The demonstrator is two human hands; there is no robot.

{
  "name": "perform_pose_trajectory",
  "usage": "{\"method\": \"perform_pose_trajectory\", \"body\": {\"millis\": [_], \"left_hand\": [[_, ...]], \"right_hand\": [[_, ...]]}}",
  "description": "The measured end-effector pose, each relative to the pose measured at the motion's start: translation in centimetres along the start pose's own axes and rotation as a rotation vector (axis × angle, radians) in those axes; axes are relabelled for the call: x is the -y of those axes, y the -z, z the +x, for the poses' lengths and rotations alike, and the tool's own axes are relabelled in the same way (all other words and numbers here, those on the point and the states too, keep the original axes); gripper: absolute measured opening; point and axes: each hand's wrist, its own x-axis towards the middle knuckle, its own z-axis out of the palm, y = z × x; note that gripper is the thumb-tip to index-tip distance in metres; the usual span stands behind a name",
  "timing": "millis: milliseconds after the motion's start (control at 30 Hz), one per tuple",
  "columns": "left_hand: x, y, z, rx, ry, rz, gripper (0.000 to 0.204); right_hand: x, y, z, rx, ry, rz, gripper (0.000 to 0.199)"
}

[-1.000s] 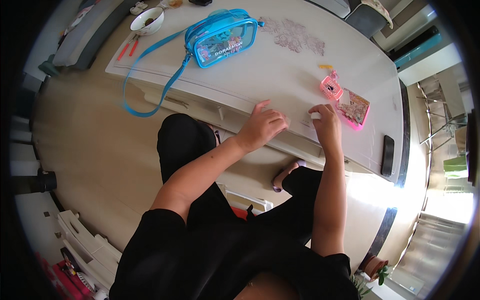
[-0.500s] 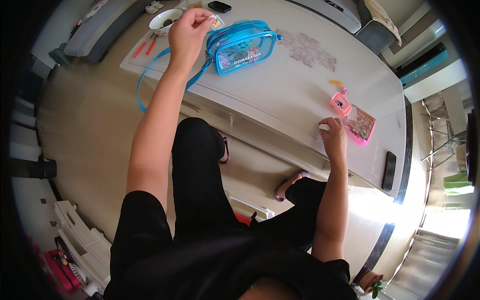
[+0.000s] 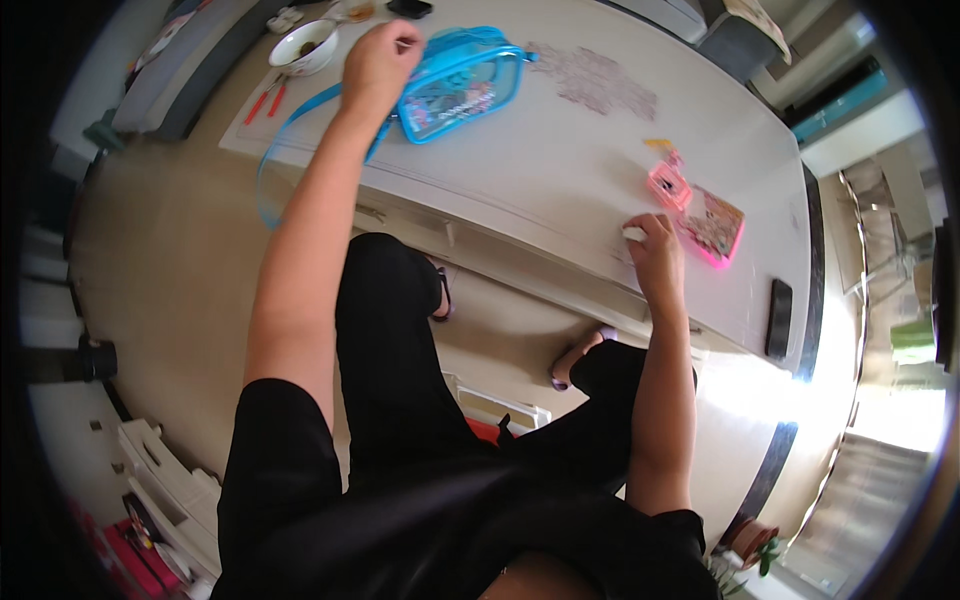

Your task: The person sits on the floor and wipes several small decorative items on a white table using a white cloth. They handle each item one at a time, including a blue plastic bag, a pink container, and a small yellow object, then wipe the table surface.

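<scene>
My left hand [image 3: 380,75] is at the far left of the table, over the top edge of a blue see-through zip bag [image 3: 462,95]. Its fingers are closed on a small picture card [image 3: 403,43], of which just a thin pale edge shows. Colourful items show through the bag's wall, and its blue strap [image 3: 275,165] hangs over the table's near edge. On the right, my right hand [image 3: 658,262] pinches a small white object [image 3: 634,234] whose kind I cannot make out. Beside this hand are a pink-rimmed picture case [image 3: 718,228] and a small pink basket [image 3: 668,187].
A white bowl [image 3: 303,48] and red-handled tools [image 3: 267,99] are at the table's far left. A black phone [image 3: 779,318] lies near the right edge. A yellow strip [image 3: 657,143] is beyond the basket. Below the tabletop [image 3: 540,170] runs an open shelf [image 3: 500,240].
The card in my left hand has turned, so its picture face no longer shows. Near the table's front edge, my right hand keeps its pinch. The whole view has shifted slightly.
</scene>
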Motion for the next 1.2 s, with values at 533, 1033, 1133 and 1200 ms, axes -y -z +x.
{"method": "perform_pose_trajectory", "body": {"millis": [533,1033,1133,1200], "left_hand": [[-21.1,-17.4,-3.1,0.537,-0.504,-0.284,0.025],[-13.4,-18.2,-8.6,0.695,-0.574,-0.106,0.039],[-11.0,-12.4,-11.8,0.716,-0.611,-0.140,0.038],[-10.7,-9.6,-13.7,0.721,-0.598,-0.218,0.039]], "right_hand": [[0.5,-0.6,-0.8,-0.043,0.099,-0.027,0.021],[0.0,-0.3,-0.5,0.014,0.185,0.082,0.018],[0.3,0.2,-1.1,0.033,0.177,0.087,0.020],[0.4,0.6,-1.4,0.062,0.149,0.079,0.023]]}}
